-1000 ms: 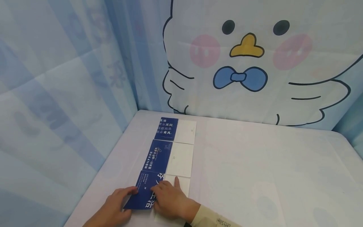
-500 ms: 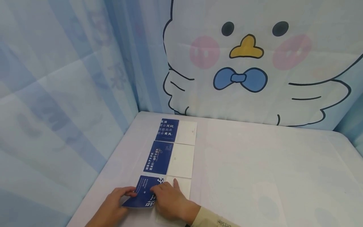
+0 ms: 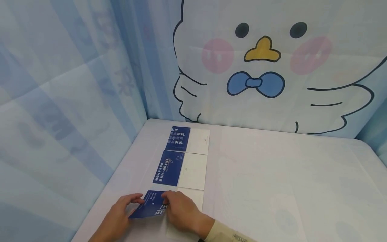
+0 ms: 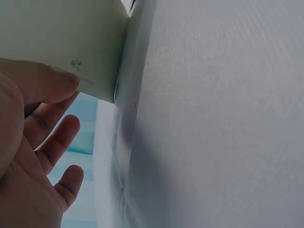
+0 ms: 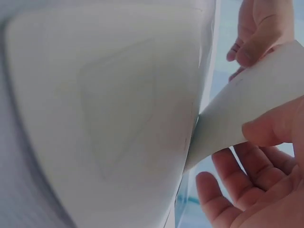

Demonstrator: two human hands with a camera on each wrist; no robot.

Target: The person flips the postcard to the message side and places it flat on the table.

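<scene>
A blue postcard [image 3: 149, 204] with white lettering is raised at its near end in the head view, its far edge low by the table. My left hand [image 3: 116, 213] pinches its left edge, the thumb pressed on the pale underside [image 4: 90, 38] in the left wrist view. At the card's right edge, my right hand [image 3: 182, 211] pinches it between thumb and fingers, and the card bends slightly in the right wrist view. Partly covered by my right hand, a white card [image 3: 195, 196] lies on the table; it fills much of the right wrist view.
Beyond the hands, two blue postcards, a middle one [image 3: 169, 168] and a far one [image 3: 178, 138], lie in a column. Beside them are two white cards, a middle one [image 3: 192, 171] and a far one [image 3: 198, 141]. A pale cloth covers the table [image 3: 272, 188]; patterned curtains [image 3: 75, 101] hang around it.
The held blue postcard has come up off the table and toward me, opening a gap from the middle blue postcard. My right thumb and fingers have closed on its right edge.
</scene>
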